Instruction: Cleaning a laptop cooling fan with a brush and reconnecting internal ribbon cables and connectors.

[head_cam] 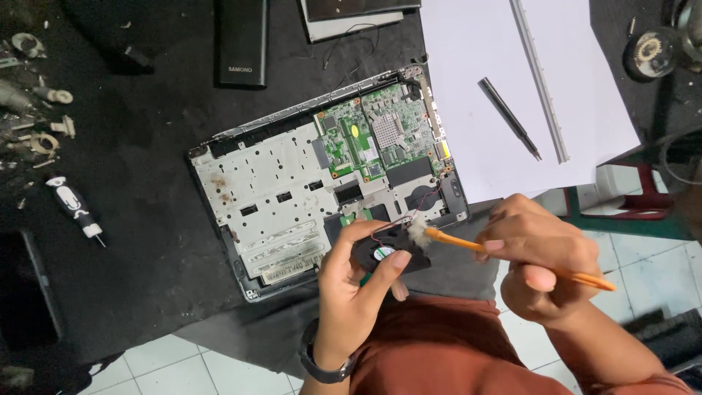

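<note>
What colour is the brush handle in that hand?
Orange. The brush, held in the right hand, shows best in the head view.

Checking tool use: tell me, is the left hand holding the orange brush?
No, the right hand grips the orange brush, while the left hand holds the black cooling fan.
</note>
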